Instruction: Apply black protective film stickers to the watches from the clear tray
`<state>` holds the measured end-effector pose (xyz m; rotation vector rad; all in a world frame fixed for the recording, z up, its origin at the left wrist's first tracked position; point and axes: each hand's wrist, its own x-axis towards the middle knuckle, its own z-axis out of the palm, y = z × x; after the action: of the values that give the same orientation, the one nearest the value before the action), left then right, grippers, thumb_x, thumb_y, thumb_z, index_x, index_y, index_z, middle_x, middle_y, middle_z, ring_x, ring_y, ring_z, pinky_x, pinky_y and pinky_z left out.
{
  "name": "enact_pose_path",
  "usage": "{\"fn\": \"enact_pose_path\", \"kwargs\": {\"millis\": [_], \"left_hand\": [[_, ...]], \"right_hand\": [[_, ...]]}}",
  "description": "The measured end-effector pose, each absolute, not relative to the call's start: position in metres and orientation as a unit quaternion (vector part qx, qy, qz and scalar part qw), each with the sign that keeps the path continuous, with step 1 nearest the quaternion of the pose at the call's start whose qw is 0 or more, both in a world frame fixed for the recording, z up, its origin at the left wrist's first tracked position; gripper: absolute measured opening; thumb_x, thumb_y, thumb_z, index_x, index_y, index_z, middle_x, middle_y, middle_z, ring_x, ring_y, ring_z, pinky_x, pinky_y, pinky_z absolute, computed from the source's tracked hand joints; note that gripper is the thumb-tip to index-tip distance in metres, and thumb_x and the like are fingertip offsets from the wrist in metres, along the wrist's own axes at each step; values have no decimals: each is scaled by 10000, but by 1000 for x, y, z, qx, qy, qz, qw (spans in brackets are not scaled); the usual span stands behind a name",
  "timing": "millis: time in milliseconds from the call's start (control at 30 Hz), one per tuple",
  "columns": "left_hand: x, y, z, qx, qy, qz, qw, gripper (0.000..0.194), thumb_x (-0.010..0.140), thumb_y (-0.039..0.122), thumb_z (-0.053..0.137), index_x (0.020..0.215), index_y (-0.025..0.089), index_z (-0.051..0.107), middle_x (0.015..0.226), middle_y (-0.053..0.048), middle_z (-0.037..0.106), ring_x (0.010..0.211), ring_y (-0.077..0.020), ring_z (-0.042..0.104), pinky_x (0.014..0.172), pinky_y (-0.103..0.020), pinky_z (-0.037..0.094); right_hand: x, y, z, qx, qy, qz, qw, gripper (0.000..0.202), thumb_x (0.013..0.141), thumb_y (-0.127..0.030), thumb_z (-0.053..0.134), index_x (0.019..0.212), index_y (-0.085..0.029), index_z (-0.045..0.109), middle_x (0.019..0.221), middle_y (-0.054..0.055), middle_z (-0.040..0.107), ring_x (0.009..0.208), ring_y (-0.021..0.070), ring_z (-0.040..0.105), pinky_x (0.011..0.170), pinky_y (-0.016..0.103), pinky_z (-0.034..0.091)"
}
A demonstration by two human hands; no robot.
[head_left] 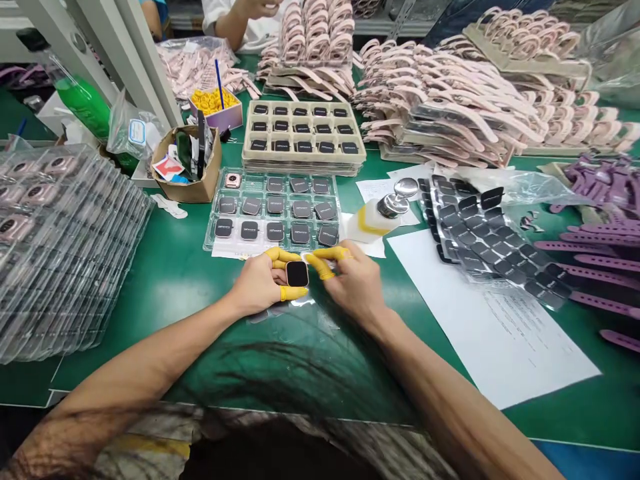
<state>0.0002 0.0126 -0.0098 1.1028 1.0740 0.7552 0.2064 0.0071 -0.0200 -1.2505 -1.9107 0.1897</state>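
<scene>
Fingers (295, 293) in yellow rubber cots: left hand (255, 283) pinched a small square black-faced watch body with a gold-toned rim (297, 275), thumb below, fingers above. Right hand (357, 277) sat just beside it, cot-covered fingertips bent toward its upper right corner; a whitish scrap showed there, but couldn't tell whether they gripped it.

Watch was held above a glossy green tabletop (165, 293), near the front edge of a clear plastic compartment tray (254, 183) of black square pieces. Behind that stood a stack of cream plastic trays (305, 160); left, a tall stack of clear plastic trays (65, 287). Right of the hands: a translucent bottle with a shiny metal cap (369, 223), white printed paper (440, 293), sheets of black square stickers (480, 233), purple perforated straps (600, 237). Pale pink straps (430, 93) were piled at the back; beyond, a co-worker's bent arm (234, 27), cut off by the top edge.

Dark hair strands (280, 373) blurred the bottom and crossed the right forearm. Paper print was too small to read. Watch's underside and part of the left fingers were hidden; purple straps ran out of frame.
</scene>
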Motion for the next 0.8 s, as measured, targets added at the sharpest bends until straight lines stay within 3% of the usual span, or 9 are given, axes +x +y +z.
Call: {"fn": "enact_pose_path", "kwargs": {"millis": [167, 300, 400, 467, 567, 700, 800], "left_hand": [[1, 12, -9, 488, 476, 324, 656, 581, 573, 153, 947, 1097, 197, 701, 866, -33, 771, 718, -157, 709, 726, -305, 561], [3, 11, -8, 481, 473, 320, 665, 570, 545, 118, 949, 1047, 196, 691, 865, -20, 763, 672, -123, 671, 679, -277, 546], [5, 14, -6, 445, 471, 348, 678, 617, 504, 142, 983, 1042, 195, 686, 928, -37, 780, 733, -140, 702, 744, -307, 579], [4, 19, -4, 400, 450, 381, 702, 659, 467, 144, 999, 1042, 191, 680, 981, -46, 789, 820, -160, 726, 808, -327, 590], [-1, 28, -4, 309, 406, 444, 737, 652, 472, 149, 999, 1042, 183, 686, 1031, -47, 793, 813, -128, 693, 750, -273, 545], [-8, 32, -3, 240, 369, 485, 756, 522, 559, 141, 966, 1017, 177, 717, 1105, -56, 788, 682, -67, 582, 690, -277, 481], [-9, 29, -1, 231, 372, 466, 769, 551, 533, 106, 972, 1014, 174, 712, 1060, -62, 785, 742, -108, 638, 776, -315, 517]], "right_hand": [[201, 1, -23, -518, -723, 83, 449, 191, 994, -413, 678, 895, -252, 709, 716, -5, 622, 586, 151, 545, 521, 296, 418], [200, 1, -22, -563, -741, 56, 361, 247, 1020, -410, 609, 847, -251, 683, 766, 31, 661, 659, 190, 598, 571, 321, 457], [219, -5, -15, -620, -732, -16, 282, 192, 1002, -359, 616, 864, -252, 697, 836, 87, 678, 760, 266, 597, 586, 372, 444], [227, -14, -8, -593, -735, -50, 324, 96, 986, -331, 647, 945, -273, 712, 909, 105, 689, 812, 294, 600, 616, 409, 471], [217, -19, -5, -459, -805, 63, 372, 142, 982, -306, 689, 1123, -317, 700, 974, 77, 725, 873, 284, 659, 722, 453, 571], [193, 2, -18, -288, -892, 229, 263, 316, 998, -337, 696, 1305, -275, 659, 1293, 108, 750, 1264, 294, 679, 1030, 513, 606], [188, 17, -30, -286, -890, 244, 259, 287, 1000, -331, 700, 1274, -250, 681, 1268, 107, 778, 1238, 259, 710, 1033, 446, 616]]}}
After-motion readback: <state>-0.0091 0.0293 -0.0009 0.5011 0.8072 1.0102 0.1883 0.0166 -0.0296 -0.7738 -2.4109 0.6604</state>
